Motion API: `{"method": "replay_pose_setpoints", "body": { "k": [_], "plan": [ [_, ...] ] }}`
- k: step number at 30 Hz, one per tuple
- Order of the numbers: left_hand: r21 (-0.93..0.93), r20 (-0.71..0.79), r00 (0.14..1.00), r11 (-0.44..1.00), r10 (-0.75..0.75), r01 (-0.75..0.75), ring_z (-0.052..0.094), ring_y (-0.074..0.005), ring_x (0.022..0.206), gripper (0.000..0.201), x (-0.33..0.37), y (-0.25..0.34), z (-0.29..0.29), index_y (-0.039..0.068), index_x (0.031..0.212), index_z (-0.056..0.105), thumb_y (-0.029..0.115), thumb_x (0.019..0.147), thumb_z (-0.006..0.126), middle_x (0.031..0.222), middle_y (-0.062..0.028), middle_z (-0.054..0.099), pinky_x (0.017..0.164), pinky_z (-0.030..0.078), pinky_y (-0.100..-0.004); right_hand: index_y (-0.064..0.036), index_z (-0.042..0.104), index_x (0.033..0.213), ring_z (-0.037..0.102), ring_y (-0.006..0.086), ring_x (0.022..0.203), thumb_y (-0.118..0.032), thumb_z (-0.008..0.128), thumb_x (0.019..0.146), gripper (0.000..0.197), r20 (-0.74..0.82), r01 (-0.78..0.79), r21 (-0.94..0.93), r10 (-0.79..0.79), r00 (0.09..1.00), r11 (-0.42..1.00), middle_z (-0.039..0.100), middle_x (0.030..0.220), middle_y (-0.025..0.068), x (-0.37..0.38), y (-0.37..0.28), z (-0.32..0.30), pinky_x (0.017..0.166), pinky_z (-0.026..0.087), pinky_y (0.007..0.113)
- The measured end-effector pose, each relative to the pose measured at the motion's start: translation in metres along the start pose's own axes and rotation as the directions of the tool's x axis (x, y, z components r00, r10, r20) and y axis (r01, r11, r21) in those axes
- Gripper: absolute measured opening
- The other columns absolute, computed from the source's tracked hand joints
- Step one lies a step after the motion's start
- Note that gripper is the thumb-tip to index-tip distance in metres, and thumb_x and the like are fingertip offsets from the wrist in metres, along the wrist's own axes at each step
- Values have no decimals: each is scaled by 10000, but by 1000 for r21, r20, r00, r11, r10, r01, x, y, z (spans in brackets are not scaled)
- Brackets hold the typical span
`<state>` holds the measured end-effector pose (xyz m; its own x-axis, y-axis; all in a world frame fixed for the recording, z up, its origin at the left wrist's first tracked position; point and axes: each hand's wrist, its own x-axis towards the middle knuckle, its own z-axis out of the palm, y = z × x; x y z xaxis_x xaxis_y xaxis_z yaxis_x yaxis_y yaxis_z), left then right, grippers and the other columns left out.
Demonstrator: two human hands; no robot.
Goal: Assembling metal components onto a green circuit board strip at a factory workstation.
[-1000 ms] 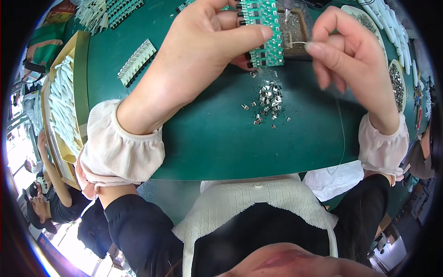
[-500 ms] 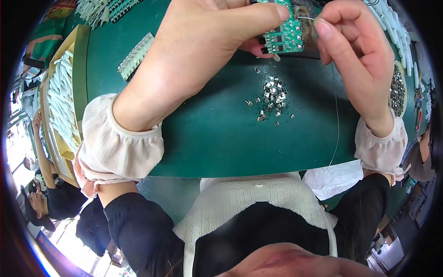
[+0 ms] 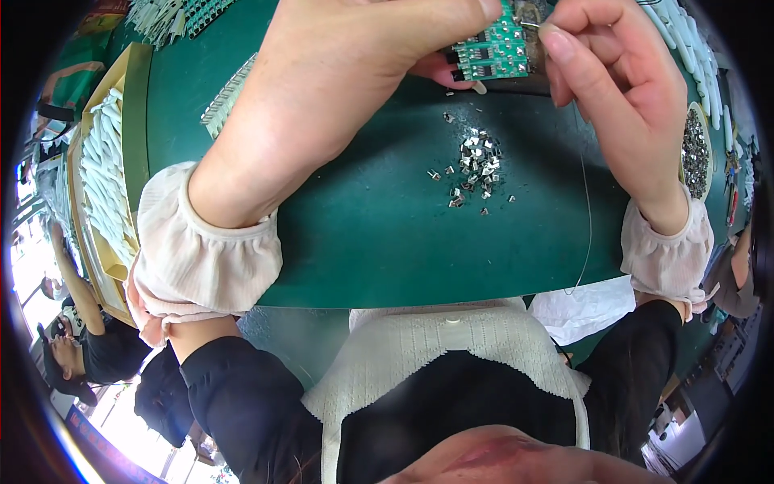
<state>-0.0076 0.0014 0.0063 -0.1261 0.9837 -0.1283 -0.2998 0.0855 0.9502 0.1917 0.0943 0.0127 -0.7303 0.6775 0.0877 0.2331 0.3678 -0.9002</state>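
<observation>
At the top of the head view my left hand (image 3: 387, 40) is closed on a green circuit board panel (image 3: 504, 52), its thumb lying across the board's top side. The panel carries small black chips and shiny solder points, with black parts along its left edge. My right hand (image 3: 617, 81) pinches a thin solder wire (image 3: 588, 202) between thumb and forefinger. The wire's short end points at the panel's right edge, and its long tail hangs down past the table's front edge. A dark, worn block (image 3: 538, 60), partly hidden, sits between board and right hand. Below the board lie small metal clips (image 3: 480, 165) in a loose pile.
Another board strip (image 3: 226, 97) lies partly behind my left forearm. A yellow tray (image 3: 137, 121) of white tubular pieces (image 3: 103, 173) stands left. At right are more white pieces (image 3: 693, 56) and a dish of metal parts (image 3: 695, 149). Another person (image 3: 89, 347) is at far left.
The board and my left hand have shifted slightly up and to the left. My right hand keeps its pinch on the solder wire, drawn slightly left.
</observation>
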Motion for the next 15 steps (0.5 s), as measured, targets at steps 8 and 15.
{"method": "replay_pose_setpoints", "body": {
  "k": [8, 15],
  "plan": [
    [29, -24, 999, 999, -27, 27, 703, -113, 870, 385, 3, 10, 9, 3, 1322, 513, 17, 971, 670, 1118, -83, 728, 689, 569, -245, -39, 638, 906, 612, 168, 671, -39, 766, 822, 153, 532, 243, -344, -25, 846, 907, 619, 783, 53, -20, 5, -20, 604, 465, 320],
    [7, 30, 989, 990, -144, 144, 693, -114, 949, 391, -2, 1, 0, -8, 1335, 501, -3, 976, 654, 1176, -102, 719, 783, 569, -252, -10, 655, 913, 637, 335, 810, -36, 781, 750, 207, 632, 350, -276, -105, 768, 895, 632, 854, 114, -21, 18, -10, 721, 512, 426]
  ]
}}
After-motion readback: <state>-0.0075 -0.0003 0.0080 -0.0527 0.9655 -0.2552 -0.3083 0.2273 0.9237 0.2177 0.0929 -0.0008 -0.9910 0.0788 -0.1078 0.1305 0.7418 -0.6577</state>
